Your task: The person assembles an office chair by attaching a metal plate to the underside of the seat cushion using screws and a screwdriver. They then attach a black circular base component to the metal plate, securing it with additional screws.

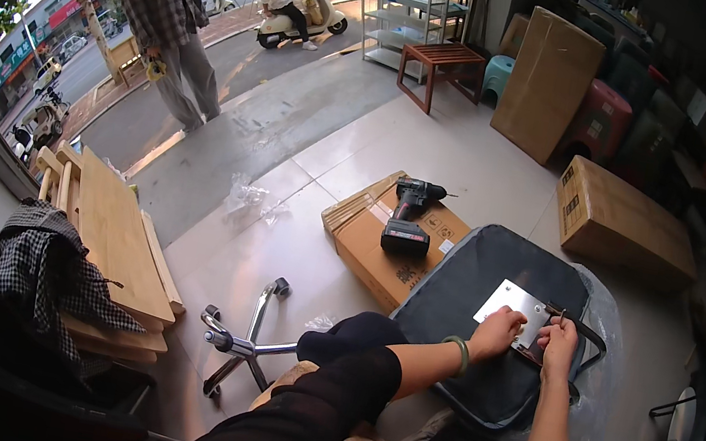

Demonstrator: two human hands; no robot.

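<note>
Metal plate [514,305] lying flat on underside of dark seat cushion [472,287], directly beneath and ahead of both hands. Left hand [498,331] curled, fingers pressing plate's near edge. Right hand [559,336] closed around small thin tool, touching plate's right corner by black lever [588,332]. Cordless drill [409,216] resting on cardboard box [385,249], well apart to left. Chrome chair base [244,342] on floor nearby.

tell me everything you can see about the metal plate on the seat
The metal plate is a flat, silvery, roughly square sheet with a dull shine and what look like small holes near its corners. It lies flat on the upturned dark seat, near its right edge. The left hand rests on its lower edge; the right hand touches its right corner, where a dark bracket partly shows. Its lower right part is hidden by the hands.
</note>
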